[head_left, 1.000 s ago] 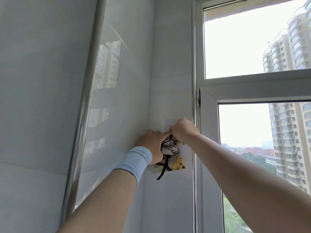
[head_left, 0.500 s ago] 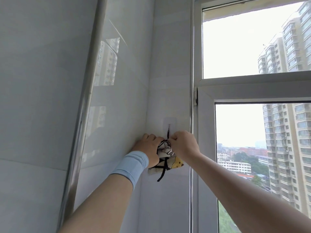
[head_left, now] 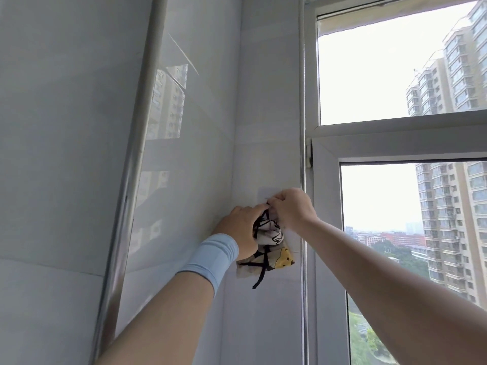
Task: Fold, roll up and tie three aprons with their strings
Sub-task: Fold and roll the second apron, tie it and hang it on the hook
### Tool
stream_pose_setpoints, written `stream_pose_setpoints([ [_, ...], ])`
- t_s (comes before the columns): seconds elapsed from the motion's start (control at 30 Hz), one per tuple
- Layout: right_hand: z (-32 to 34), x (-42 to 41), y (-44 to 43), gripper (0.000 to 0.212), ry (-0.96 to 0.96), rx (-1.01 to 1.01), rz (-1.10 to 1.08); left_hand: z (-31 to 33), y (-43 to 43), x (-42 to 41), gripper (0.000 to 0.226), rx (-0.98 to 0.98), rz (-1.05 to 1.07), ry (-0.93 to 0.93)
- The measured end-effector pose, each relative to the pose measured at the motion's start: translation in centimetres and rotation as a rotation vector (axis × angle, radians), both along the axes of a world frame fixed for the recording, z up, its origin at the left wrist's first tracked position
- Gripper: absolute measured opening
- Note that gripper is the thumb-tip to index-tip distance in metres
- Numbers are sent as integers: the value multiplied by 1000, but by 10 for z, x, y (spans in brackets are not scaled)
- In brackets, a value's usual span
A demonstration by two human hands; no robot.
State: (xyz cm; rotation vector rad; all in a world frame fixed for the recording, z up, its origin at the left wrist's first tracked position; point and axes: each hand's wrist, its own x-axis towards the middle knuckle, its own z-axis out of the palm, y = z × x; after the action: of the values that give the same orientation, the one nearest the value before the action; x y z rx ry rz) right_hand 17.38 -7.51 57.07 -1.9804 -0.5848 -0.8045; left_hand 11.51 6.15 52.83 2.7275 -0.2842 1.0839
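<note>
Two bare arms reached up toward the corner of the room. The left arm wore a light blue band (head_left: 210,255) at the wrist. The left hand (head_left: 241,227) had its fingers curled round the left side of a rolled-up apron (head_left: 271,235), holding it up close to the wall (head_left: 66,154). The apron was a small bundle, cream with black lines and a yellow patch low on the right. A black string (head_left: 263,264) was tied around it, and one loose end hung down below. The right hand (head_left: 292,209) was just above the bundle, right beside the left hand, with its fingers bunched tight on the top of the string. A pale square pad (head_left: 266,192) peeked out behind that hand. A shiny pipe (head_left: 137,154) ran up the wall on the left. On the right was a white window (head_left: 395,143). Outside stood tall towers (head_left: 453,219), with green trees (head_left: 411,262) far below.
</note>
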Motion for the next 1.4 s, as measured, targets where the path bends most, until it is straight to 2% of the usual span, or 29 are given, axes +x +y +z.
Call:
stream_pose_setpoints([
  [0.1,8,2,-1,30,34,-55,-34,1,-2,8,79,-30,19,-12],
  [0.2,16,3,4,29,37,-141,-73,4,-6,13,44,-420,-152,-47],
  [0.27,20,4,8,27,33,-170,-81,10,-12,19,25,-584,-194,-100],
  [0.37,23,6,11,29,17,-181,-90,18,-19,27,36,-672,-142,-167],
  [0.47,20,8,9,26,13,-165,-86,19,-22,36,42,-719,-43,-153],
  [0.57,18,10,7,25,8,-160,-57,21,-22,42,22,-805,-73,-110],
  [0.67,19,10,7,27,9,-184,-60,23,-17,44,18,-947,-135,-108],
  [0.83,28,5,10,26,62,-287,-143,28,-16,46,20,-800,-95,-166],
  [0.97,31,-3,6,28,63,-326,-116,28,-21,50,22,-640,-30,-156],
  [1.1,28,-2,8,29,116,-323,-111,25,-16,51,26,-599,2,-150],
  [1.23,23,-1,11,33,213,-322,-207,22,-14,51,23,-608,17,-152],
  [1.33,19,3,9,24,161,-294,-225,18,-12,51,20,-588,5,-130],
  [1.4,15,1,9,18,194,-301,-218,15,-9,49,20,-557,-9,-112],
])
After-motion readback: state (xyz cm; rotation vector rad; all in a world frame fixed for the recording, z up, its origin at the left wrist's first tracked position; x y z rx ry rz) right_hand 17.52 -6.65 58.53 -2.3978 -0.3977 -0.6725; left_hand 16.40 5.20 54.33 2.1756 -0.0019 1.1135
